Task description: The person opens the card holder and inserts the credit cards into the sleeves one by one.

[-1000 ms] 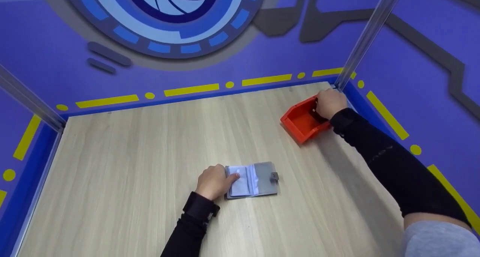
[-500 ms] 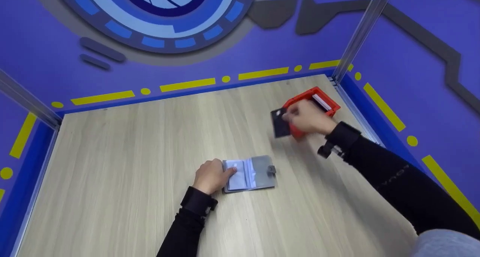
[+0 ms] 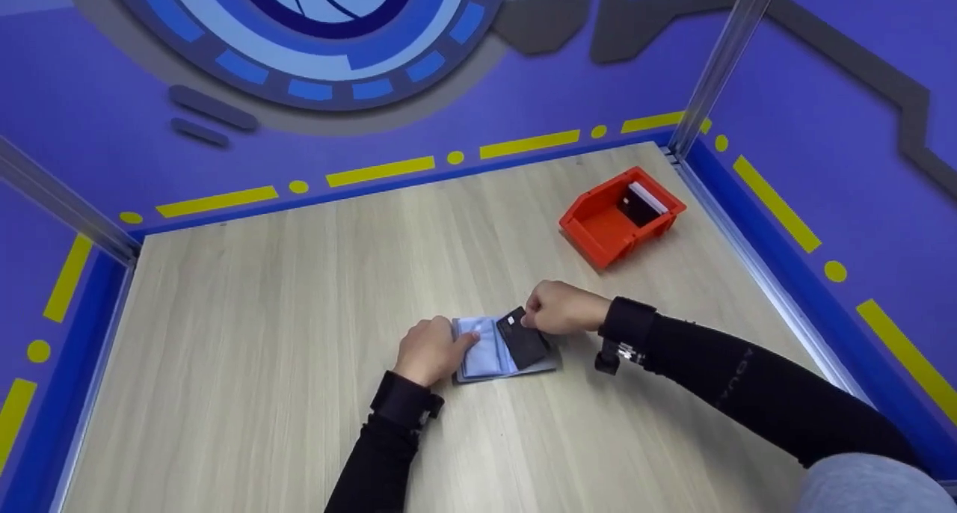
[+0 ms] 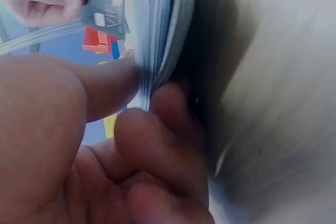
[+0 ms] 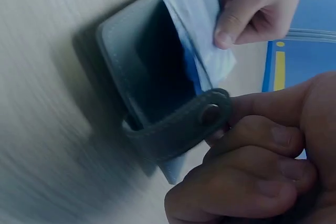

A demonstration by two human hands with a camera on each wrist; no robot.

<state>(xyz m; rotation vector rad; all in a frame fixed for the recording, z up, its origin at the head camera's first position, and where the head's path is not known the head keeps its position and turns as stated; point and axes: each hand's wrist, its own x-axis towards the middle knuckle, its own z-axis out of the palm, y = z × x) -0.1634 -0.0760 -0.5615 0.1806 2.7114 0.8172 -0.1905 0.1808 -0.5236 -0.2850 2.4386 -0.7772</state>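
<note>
A grey card holder [image 3: 478, 360] lies spread open on the table, its clear plastic sleeves toward the left. My left hand [image 3: 428, 352] grips its left edge, thumb over the sleeves and fingers under the cover, as the left wrist view shows. Between thumb and fingers my right hand [image 3: 562, 307] pinches a black card [image 3: 523, 341] with a pale chip mark. The card is tilted and overlaps the holder's right half beside the sleeves. In the right wrist view, the snap strap [image 5: 178, 124] stands up in front of the cover, and the card is mostly hidden.
A red open-front bin [image 3: 605, 238] stands at the back right, with a stack of black and white cards [image 3: 644, 203] inside. Blue panels [image 3: 389, 135] border the wooden table [image 3: 262, 363] at the back and both sides.
My right hand has come out of the red bin with the black card and moved left and nearer, over the card holder. My left hand keeps its grip on the holder.
</note>
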